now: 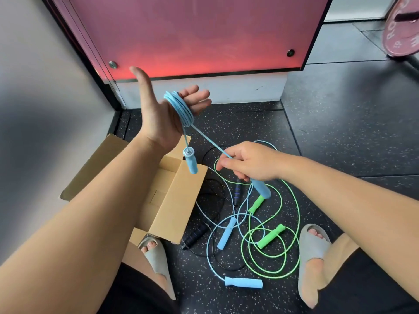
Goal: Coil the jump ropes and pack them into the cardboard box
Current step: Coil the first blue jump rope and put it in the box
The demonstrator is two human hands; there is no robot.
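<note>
Coil (pixel 180 108) of blue rope lies wound round the straight fingers of the left hand (pixel 158 114), thumb out, nothing clenched. One handle (pixel 191 160) hangs below it, over the box (pixel 179 200). Right hand (pixel 251 163) grips the second handle (pixel 263 189) and pinches the taut tail (pixel 212 142), which runs up and left to the coil. Judgement: tail is short, its axis diagonal; right hand feeds the last turns. Other ropes (pixel 271 237) lie loose on the floor (pixel 340 143).
</note>
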